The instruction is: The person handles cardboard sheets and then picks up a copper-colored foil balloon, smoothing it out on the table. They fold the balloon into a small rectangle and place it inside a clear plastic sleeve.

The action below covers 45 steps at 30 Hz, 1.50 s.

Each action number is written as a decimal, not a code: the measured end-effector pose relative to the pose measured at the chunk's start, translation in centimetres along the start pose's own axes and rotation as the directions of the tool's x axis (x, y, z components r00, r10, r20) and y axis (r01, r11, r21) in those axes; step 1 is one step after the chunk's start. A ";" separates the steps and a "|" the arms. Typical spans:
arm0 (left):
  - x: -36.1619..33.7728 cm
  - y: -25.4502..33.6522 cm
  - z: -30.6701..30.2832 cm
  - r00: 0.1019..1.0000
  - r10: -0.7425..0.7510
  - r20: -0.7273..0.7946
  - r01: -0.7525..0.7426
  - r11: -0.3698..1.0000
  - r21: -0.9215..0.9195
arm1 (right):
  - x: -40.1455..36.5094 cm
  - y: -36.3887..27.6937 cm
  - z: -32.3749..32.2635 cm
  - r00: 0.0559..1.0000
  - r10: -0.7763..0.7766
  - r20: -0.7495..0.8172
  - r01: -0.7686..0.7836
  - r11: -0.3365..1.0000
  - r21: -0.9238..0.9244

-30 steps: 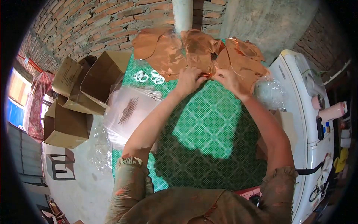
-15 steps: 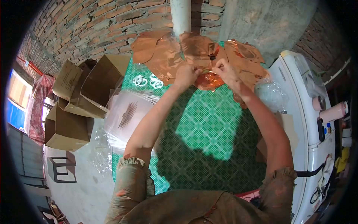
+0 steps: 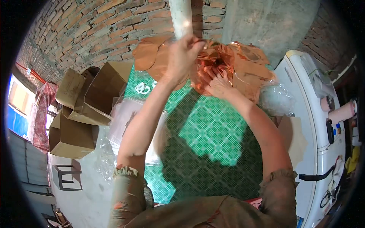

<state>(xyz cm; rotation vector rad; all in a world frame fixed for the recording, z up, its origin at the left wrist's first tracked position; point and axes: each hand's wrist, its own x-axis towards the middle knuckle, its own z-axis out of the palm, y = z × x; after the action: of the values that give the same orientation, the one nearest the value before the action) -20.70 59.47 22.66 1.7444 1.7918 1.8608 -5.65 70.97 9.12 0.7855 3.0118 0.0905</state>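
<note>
Shiny copper-coloured foil pieces (image 3: 249,72) lie spread along the far side of the green patterned table (image 3: 213,129). My left hand (image 3: 183,53) is raised over the foil near the white pipe, its fingers pressed together; what they hold, if anything, is too small to name. Lower and to the right, my right hand (image 3: 220,84) rests with spread fingers on a crumpled, reddish foil piece (image 3: 205,72). White rings (image 3: 142,88) lie left of the foil. Clear plastic bags with dark print (image 3: 127,116) are stacked under and beside my left forearm.
Open cardboard boxes (image 3: 72,135) stand at the left. The white pipe (image 3: 180,19) rises against the brick wall behind the table. A bundle of clear plastic (image 3: 276,98) sits at the right, beside a white appliance (image 3: 310,114) with pink items on it.
My left hand has moved up and away from my right hand. The right hand has gone from a pinch to spread fingers on the foil, which is now more crumpled. The view has shifted slightly.
</note>
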 end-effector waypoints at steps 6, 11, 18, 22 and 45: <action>-1.3 13.3 -6.8 0.929 0.326 -0.176 -0.330 0.944 0.010 | 0.9 2.0 2.6 0.899 -0.369 -0.235 0.348 0.929 -0.126; -15.4 18.6 -13.1 0.840 0.464 0.281 -0.538 0.776 0.329 | 0.4 1.5 1.9 0.968 -0.115 -0.224 0.156 0.972 0.176; -34.5 17.5 -11.2 0.879 0.030 0.476 -0.238 0.892 0.384 | -0.9 -0.3 -1.8 0.965 -0.041 -0.259 0.073 0.990 0.117; -40.5 17.9 -10.3 0.841 -0.136 0.524 -0.163 0.860 0.484 | -6.4 -2.3 -3.8 0.938 -0.132 -0.322 0.122 0.991 -0.050; -39.7 12.2 -7.2 0.815 -0.216 0.538 -0.181 0.787 0.590 | -37.0 -13.0 -2.4 0.961 0.021 -0.276 -0.011 0.999 0.040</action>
<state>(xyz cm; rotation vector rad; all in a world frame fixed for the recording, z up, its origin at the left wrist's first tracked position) -3.04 24.36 7.30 2.1265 2.2213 0.5508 20.20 41.49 11.19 0.8683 3.2780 0.1562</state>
